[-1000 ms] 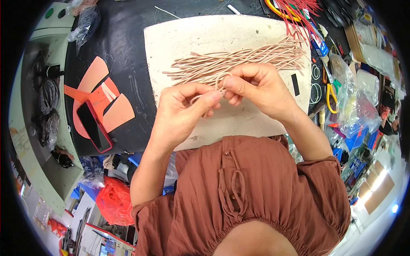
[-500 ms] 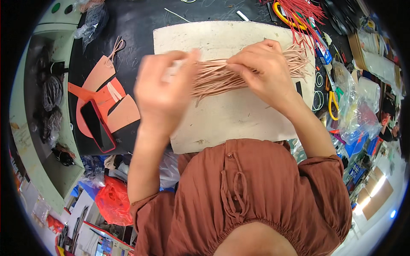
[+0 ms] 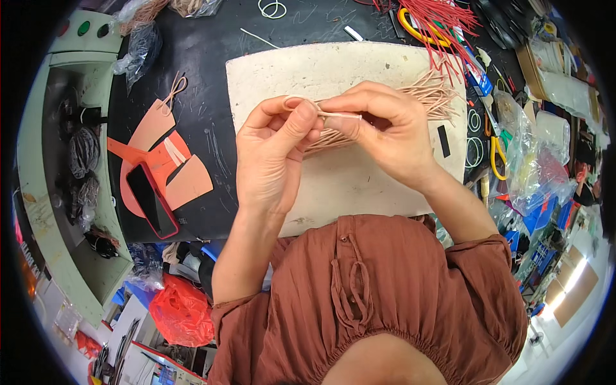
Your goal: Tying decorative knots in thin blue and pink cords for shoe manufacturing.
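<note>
A thin beige cord (image 3: 341,115) is bent into a small loop between my hands, with a short end pointing right. My left hand (image 3: 273,154) pinches the cord between thumb and fingers. Close beside it, my right hand (image 3: 394,131) has its thumb and forefinger closed on the same cord. Beneath both hands lies a bundle of similar beige cords (image 3: 428,96), partly hidden by them. It rests on a worn cream board (image 3: 366,186).
On the black table at left are orange and peach cut pieces (image 3: 154,122) and a phone in a red case (image 3: 152,200). Red cords (image 3: 443,19), yellow-handled scissors (image 3: 497,157) and clear plastic bags (image 3: 529,157) crowd the right. A pale cabinet (image 3: 42,212) stands far left.
My left hand, blurred before, has moved right to meet the right hand. A single looped cord now shows between them, above the bundle. The view has shifted slightly.
</note>
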`<state>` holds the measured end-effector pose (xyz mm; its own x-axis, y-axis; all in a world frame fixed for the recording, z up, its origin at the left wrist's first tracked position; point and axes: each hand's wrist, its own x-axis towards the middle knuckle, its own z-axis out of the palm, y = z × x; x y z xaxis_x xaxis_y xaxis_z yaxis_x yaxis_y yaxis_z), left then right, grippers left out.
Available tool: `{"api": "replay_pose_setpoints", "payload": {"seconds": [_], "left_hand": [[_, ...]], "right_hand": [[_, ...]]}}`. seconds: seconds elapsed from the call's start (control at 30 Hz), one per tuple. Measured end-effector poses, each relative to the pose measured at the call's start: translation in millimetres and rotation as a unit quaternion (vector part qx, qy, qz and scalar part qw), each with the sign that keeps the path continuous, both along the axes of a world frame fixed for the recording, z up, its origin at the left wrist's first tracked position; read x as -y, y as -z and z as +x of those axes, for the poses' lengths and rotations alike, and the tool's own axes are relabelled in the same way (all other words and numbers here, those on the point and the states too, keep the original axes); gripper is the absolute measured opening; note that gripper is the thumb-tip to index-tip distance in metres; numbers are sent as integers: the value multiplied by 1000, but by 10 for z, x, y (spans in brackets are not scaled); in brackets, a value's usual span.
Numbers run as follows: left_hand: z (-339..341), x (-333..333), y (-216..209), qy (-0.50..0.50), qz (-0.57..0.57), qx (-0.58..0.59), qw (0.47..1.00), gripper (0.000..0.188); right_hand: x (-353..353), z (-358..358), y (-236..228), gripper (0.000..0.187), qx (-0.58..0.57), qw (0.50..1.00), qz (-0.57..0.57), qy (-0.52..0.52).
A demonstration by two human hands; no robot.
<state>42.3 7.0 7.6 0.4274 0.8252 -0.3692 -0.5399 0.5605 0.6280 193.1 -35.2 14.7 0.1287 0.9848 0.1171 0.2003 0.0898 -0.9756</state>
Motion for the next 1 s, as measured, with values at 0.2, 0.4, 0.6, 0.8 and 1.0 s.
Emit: {"api": "replay_pose_setpoints", "payload": {"seconds": [0.2,0.4,0.6,0.8,1.0], "left_hand": [[-2,27,-57,28,82,-42,995,24],[-152,-37,-145,148,128,-130,972,17],[-228,-33,-158,31,158,-178,971,17],[-104,93,15,-3,121,-139,983,17],[-109,180,33,32,192,-175,965,18]], "right_hand": [[59,1,-53,6,-15,1000,-19,-13],[78,100,-93,8,-65,994,-88,-27],[97,229,-149,6,338,932,70,-111],[76,76,-220,6,-283,933,-216,-56],[102,47,-27,13,-352,914,-200,-22]]}}
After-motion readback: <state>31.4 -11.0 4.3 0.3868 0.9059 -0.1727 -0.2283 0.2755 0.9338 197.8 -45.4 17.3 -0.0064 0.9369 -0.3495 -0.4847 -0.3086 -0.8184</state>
